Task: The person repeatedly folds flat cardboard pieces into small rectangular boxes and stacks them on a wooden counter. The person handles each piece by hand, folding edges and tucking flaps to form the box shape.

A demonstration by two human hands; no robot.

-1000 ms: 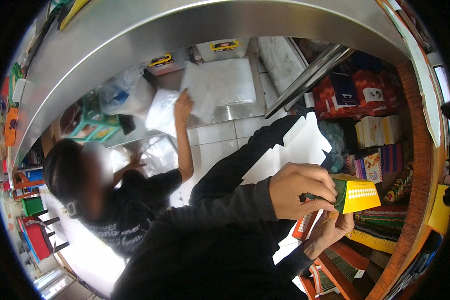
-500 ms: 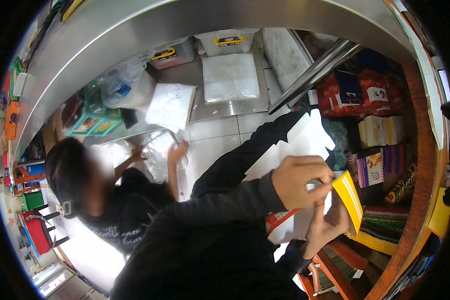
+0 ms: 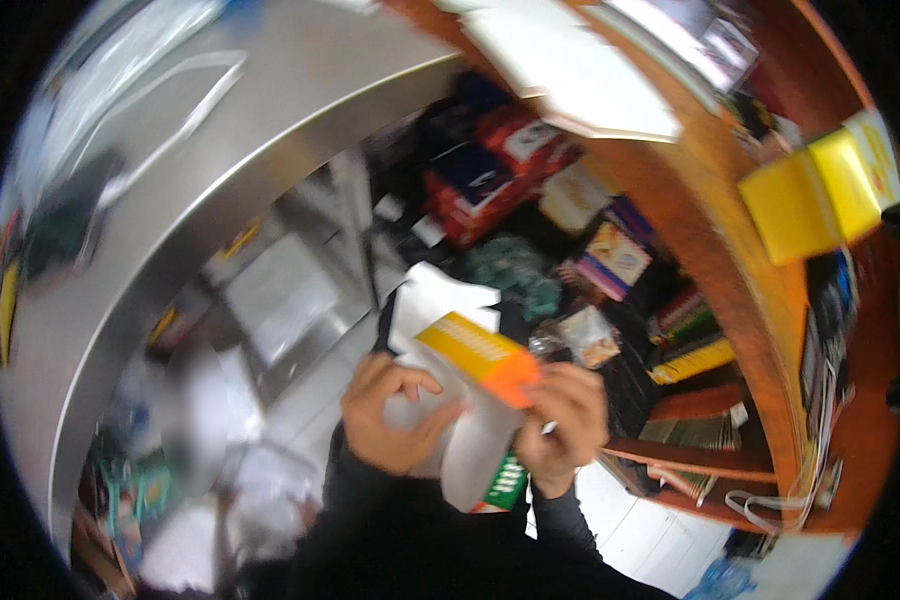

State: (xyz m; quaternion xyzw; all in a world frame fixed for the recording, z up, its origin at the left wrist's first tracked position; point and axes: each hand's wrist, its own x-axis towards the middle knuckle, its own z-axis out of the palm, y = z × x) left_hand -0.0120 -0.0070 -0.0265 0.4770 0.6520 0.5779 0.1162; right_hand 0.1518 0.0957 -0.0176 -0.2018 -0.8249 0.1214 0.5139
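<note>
An unfolded cardboard box (image 3: 475, 440), white inside with a green printed edge low down, lies before my body. Across it runs a yellow and orange card strip (image 3: 470, 347); whether it is a flap of the box or a loose piece, I cannot tell. My right hand (image 3: 567, 420) pinches the strip's orange end between thumb and fingers. Over the box's left side is my left hand (image 3: 392, 412), its thumb and forefinger curved and apart with nothing between them. The picture is partly blurred by motion.
A steel counter (image 3: 170, 180) curves along the left. On the right stands a wooden shelf unit (image 3: 730, 240) with white card sheets (image 3: 570, 75) on top and a yellow folder (image 3: 820, 190). Red packages (image 3: 500, 170) and textiles fill the space below. White cables (image 3: 800, 490) hang at the right.
My view has swung to the right, and the other person is now blurred at the lower left. My left hand has come off the yellow strip; my right hand holds its orange end.
</note>
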